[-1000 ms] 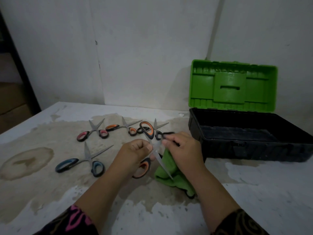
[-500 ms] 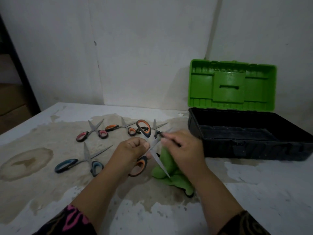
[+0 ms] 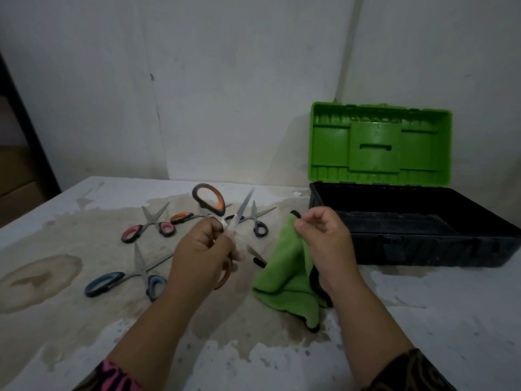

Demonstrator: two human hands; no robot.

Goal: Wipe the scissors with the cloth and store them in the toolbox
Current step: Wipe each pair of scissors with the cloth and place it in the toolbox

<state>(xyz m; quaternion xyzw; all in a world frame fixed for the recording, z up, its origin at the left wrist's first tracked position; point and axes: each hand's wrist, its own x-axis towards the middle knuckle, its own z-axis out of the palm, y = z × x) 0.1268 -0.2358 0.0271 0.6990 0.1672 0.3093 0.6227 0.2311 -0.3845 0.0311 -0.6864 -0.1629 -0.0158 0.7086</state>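
Observation:
My left hand grips orange-and-black scissors near their pivot, held spread open above the table. One handle loop points up and one blade slants up to the right. My right hand pinches the top edge of the green cloth, which hangs down onto the table, a little apart from the blades. The toolbox stands open at the right, black base and green lid upright. I see nothing inside it.
Several more scissors lie on the stained table: a blue-handled pair, a pink-handled pair, an orange-handled pair and a dark-handled pair. A wall rises close behind. A dark shelf frame stands at far left.
My right hand has drawn the cloth off the blade and moved right. My left hand has turned the open scissors so the handle loop and blade point higher.

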